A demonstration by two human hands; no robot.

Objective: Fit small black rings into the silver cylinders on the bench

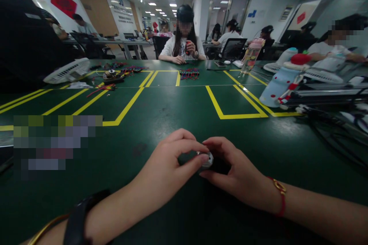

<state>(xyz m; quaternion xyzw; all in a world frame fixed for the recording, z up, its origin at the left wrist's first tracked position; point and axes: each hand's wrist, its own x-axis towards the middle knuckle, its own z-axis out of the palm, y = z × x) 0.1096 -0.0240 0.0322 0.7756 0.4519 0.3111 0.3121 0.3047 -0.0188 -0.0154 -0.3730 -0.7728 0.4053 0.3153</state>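
Observation:
A small silvery metal part (207, 160) is between my two hands, just above or on the green table (161, 103). My left hand (179, 157) pinches it from the left between thumb and fingertips, hiding part of it. My right hand (231, 166) curves around the part's right side, its thumb and fingers apart with a dark gap between them. The right fingertips come close to the part and to the left fingers; whether they touch it I cannot tell.
Bundles of red and blue wires (189, 73) lie across the table, where a person (184, 42) sits. A blue bottle (276, 84), a pink-lidded bottle (251, 57) and black cables (330, 122) are at the right. A white fan-like device (69, 72) is back left.

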